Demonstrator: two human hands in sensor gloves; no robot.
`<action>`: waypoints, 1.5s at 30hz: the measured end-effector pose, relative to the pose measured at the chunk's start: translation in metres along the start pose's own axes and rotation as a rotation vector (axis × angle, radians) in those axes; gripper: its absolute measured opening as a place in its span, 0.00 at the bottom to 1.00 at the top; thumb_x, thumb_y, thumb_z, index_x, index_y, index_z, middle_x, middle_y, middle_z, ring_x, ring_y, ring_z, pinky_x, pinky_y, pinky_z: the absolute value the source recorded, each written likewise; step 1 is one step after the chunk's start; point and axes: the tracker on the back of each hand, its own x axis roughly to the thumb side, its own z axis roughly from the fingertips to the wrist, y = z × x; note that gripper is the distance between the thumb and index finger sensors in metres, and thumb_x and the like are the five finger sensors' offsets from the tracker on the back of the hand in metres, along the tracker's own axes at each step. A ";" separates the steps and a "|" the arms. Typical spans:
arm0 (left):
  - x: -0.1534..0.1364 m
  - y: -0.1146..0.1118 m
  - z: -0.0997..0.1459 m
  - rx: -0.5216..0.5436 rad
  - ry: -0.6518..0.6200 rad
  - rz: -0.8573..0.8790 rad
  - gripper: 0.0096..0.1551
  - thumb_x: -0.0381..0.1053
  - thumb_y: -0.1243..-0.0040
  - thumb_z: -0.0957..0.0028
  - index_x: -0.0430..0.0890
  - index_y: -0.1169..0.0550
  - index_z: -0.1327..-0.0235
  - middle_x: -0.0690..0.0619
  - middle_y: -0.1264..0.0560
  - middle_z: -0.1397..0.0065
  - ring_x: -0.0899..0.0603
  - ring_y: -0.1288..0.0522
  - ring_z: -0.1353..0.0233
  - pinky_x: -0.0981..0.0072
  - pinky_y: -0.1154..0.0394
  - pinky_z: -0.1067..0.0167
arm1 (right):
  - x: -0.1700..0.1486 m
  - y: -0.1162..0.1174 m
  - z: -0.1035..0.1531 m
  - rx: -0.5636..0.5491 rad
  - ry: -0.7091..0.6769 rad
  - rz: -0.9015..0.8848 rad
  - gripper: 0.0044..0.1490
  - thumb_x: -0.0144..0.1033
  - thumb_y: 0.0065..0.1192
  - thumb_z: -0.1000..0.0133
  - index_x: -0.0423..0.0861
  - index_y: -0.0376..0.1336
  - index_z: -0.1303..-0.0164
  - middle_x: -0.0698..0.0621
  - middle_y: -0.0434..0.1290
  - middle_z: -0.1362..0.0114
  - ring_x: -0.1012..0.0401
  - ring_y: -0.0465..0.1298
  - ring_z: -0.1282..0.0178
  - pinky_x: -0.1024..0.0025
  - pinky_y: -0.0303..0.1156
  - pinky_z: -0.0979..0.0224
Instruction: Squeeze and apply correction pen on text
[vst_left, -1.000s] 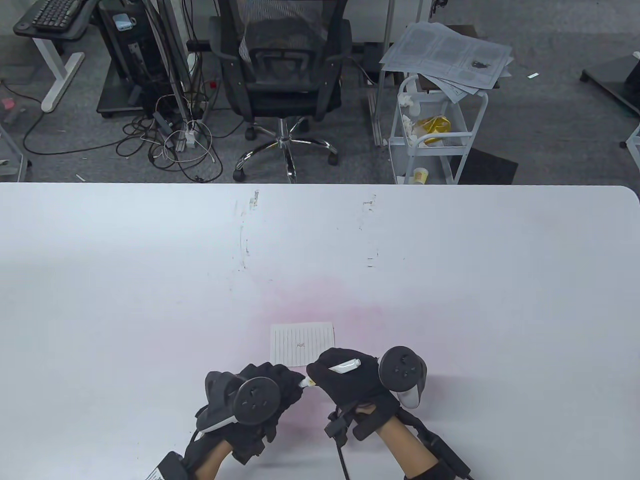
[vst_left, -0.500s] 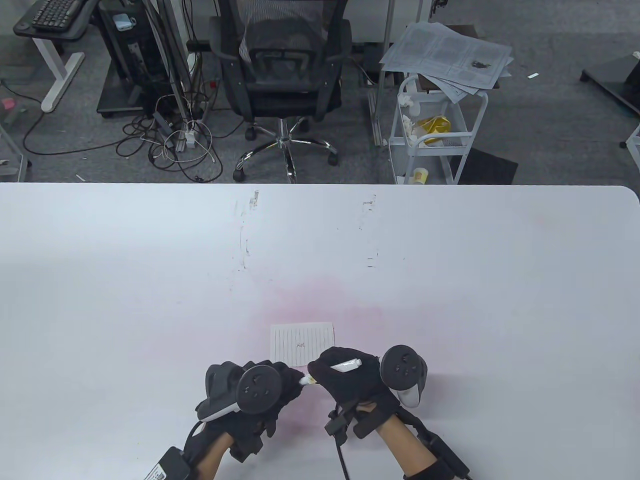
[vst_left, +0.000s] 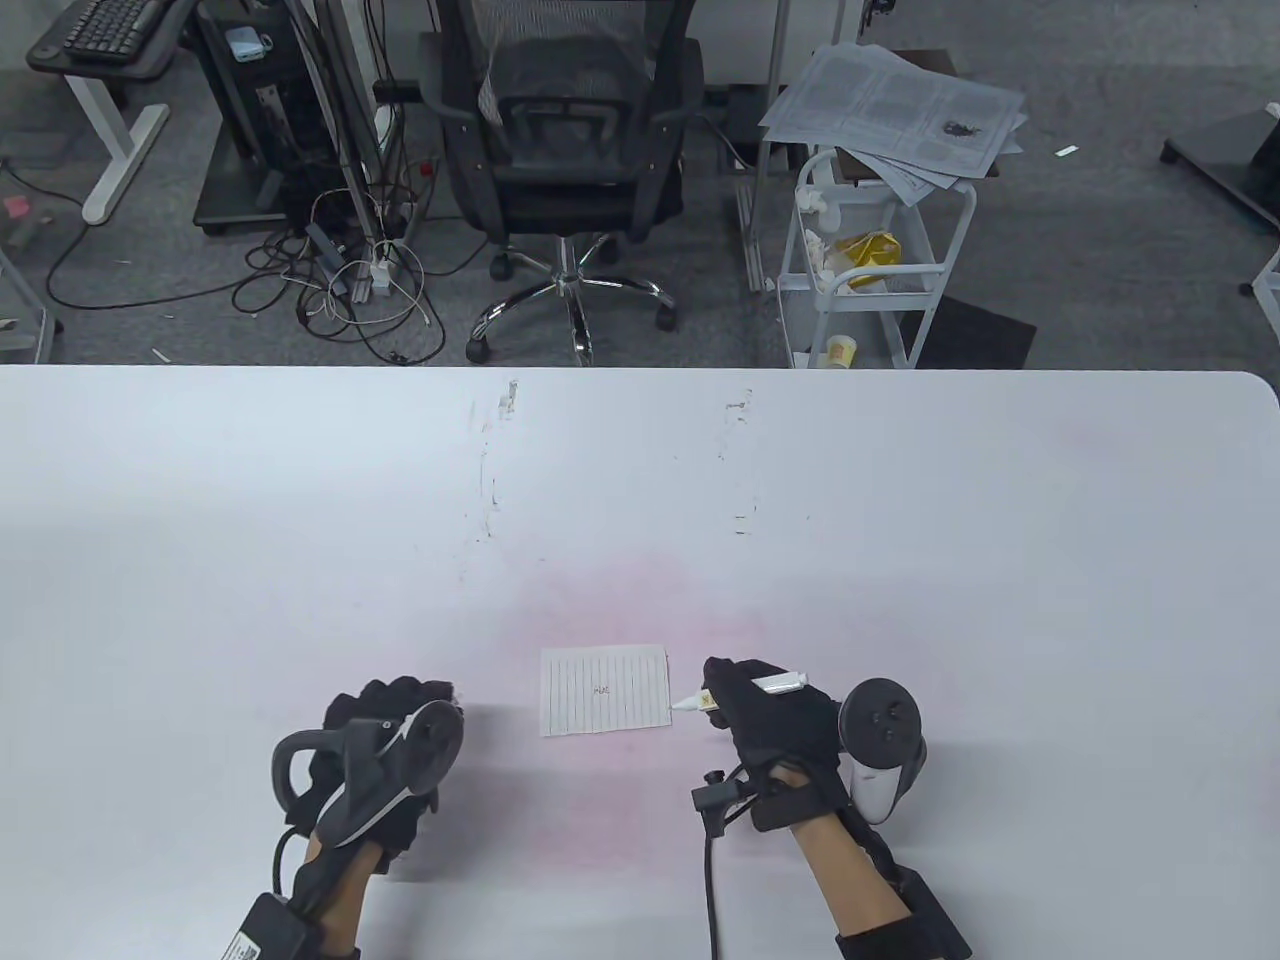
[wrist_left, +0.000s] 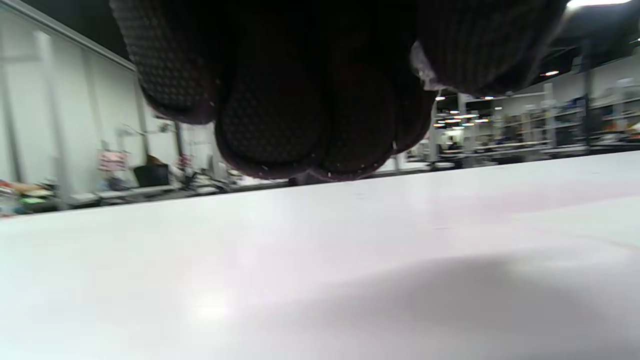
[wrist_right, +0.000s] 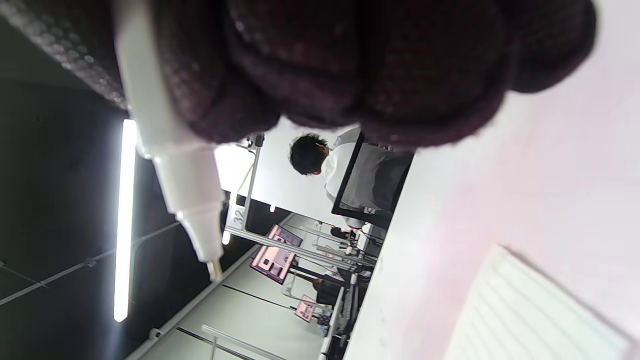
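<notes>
Paper (vst_left: 605, 691), a small lined sheet with a short scribble of text near its middle, lies flat on the white worktop (vst_left: 900, 520) between the 2 hands. The right hand (vst_left: 770, 715) sits just to the right of the sheet and grips a white correction pen (vst_left: 750, 690), its fingers curled around the barrel. The pen lies nearly level across the hand, its rear end sticking out toward the tracker (vst_left: 880, 745) and its uncapped tip pointing left, right at the sheet's right edge; whether the tip touches the paper cannot be told from the table view. In the right wrist view the pen (wrist_right: 175, 170) runs out from under the gloved fingers (wrist_right: 350, 65) and narrows to a fine metal nib, with a corner of the lined paper (wrist_right: 530, 310) showing at the lower right on the pink-tinted worktop.

The left hand (vst_left: 385, 745) rests on the worktop well to the left of the sheet, apart from it, with its fingers curled under. In the left wrist view the gloved fingers (wrist_left: 280, 100) bunch together above the white surface, and a small pale object (wrist_left: 424, 67) shows tucked between them; what it is cannot be made out.
</notes>
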 end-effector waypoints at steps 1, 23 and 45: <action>-0.011 -0.002 -0.001 -0.009 0.053 -0.009 0.24 0.62 0.36 0.63 0.56 0.14 0.55 0.56 0.12 0.53 0.48 0.12 0.52 0.57 0.19 0.44 | -0.001 0.000 0.000 0.000 0.011 0.003 0.24 0.57 0.65 0.52 0.47 0.78 0.77 0.52 0.81 0.66 0.53 0.82 0.70 0.49 0.76 0.51; -0.024 -0.040 -0.010 -0.316 0.166 -0.189 0.29 0.63 0.32 0.66 0.57 0.17 0.50 0.55 0.15 0.45 0.46 0.15 0.44 0.52 0.22 0.39 | 0.003 0.004 0.005 0.091 0.078 0.062 0.25 0.59 0.65 0.52 0.47 0.78 0.76 0.52 0.81 0.66 0.53 0.83 0.69 0.49 0.76 0.51; 0.008 0.006 0.004 -0.022 -0.078 0.164 0.36 0.66 0.46 0.59 0.61 0.28 0.32 0.57 0.30 0.21 0.43 0.30 0.20 0.45 0.32 0.26 | 0.036 0.013 -0.008 0.012 -0.118 0.396 0.27 0.62 0.64 0.52 0.48 0.79 0.78 0.52 0.82 0.67 0.53 0.83 0.71 0.50 0.77 0.53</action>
